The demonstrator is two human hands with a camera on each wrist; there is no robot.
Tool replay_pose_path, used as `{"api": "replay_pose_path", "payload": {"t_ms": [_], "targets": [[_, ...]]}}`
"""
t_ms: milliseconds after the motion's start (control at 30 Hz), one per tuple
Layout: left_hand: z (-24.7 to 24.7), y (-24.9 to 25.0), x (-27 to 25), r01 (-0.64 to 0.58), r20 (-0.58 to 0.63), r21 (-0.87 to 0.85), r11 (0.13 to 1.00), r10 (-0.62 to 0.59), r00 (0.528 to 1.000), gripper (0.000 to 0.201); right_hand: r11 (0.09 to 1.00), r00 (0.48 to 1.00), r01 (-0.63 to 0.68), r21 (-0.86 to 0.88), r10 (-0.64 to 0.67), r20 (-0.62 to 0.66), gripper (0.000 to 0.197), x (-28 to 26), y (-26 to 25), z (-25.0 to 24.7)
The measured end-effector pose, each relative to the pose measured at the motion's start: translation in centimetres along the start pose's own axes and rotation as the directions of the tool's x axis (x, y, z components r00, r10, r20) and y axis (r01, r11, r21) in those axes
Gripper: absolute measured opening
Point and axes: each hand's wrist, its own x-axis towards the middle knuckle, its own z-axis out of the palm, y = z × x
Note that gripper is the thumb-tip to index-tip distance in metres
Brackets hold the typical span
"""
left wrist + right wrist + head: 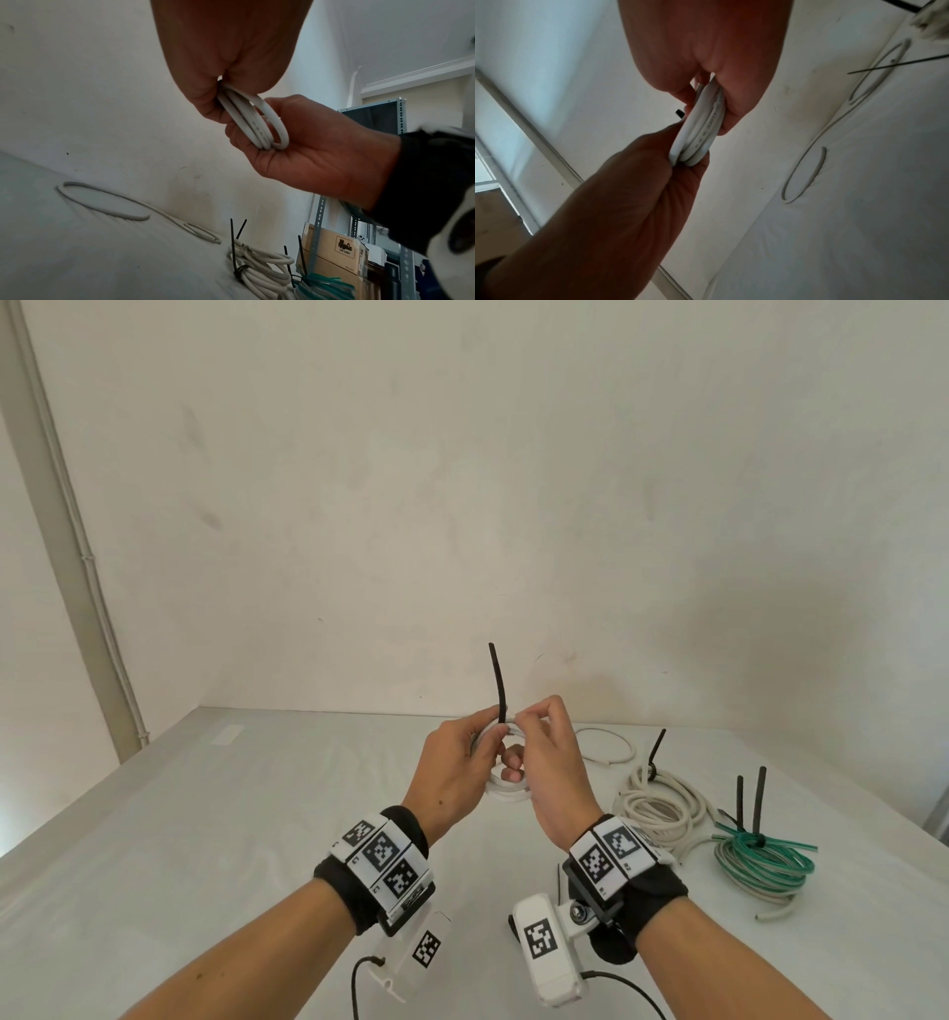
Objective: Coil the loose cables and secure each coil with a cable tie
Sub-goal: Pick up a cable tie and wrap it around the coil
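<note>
Above the middle of the tabletop [215, 819], both hands hold a small white coil [506, 788] up in the air. The left hand [454, 773] has its fingers and thumb curled round the coil's left side. The right hand [552, 762] pinches the top of the coil with its fingertips, right where a black tie [497, 683] sticks straight up. On the right side of the tabletop lies a bigger white coil [662, 806] with a black tie on it. Just right of that, near the right edge, lies a green and white coil [765, 865] with two tie ends standing up. Near the back edge, a loose white cable [611, 749] lies in an open loop.
</note>
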Motion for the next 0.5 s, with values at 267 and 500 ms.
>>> {"api": "replay_pose_path", "payload": {"t_ms": [267,500], "targets": [[-0.12,-0.02,0.26,0.003,0.038,0.065,0.998,-0.005,0.999,0.029,0.980,0.993,0.112,-0.165,-0.114,-0.003,0.022,-0.23,-0.09,-0.30],[0.34,0.76,-0.40,-0.035,0.029,0.026,0.999,0.034,0.999,0.029,0.988,0.990,0.118,-0.103,-0.125,-0.069,0.027,-0.01,-0.05,-0.26]]}}
